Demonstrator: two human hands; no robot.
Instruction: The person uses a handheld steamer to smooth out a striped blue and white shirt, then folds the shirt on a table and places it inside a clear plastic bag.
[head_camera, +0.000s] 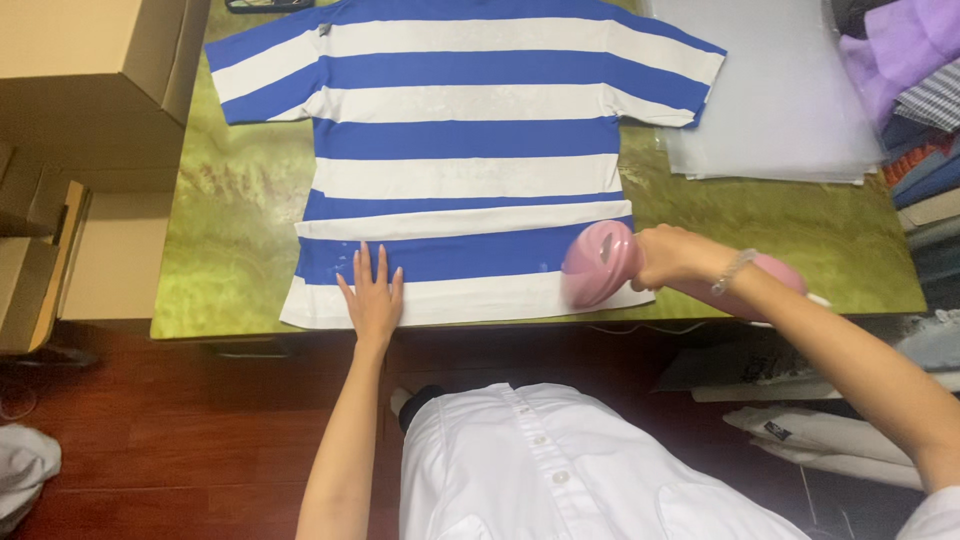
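Note:
A blue and white striped T-shirt (465, 140) lies flat on a green table (230, 230), hem toward me. My left hand (372, 295) rests flat, fingers together, on the shirt's lower left hem. My right hand (672, 256) grips a pink handheld steamer (600, 262) whose head presses on the shirt's lower right hem. A bead bracelet sits on my right wrist.
Cardboard boxes (95, 80) stand to the left of the table. A stack of translucent plastic sheets (775, 95) lies at the table's back right, with folded clothes (915, 80) beyond it. Bagged garments (830, 440) lie on the wooden floor at right.

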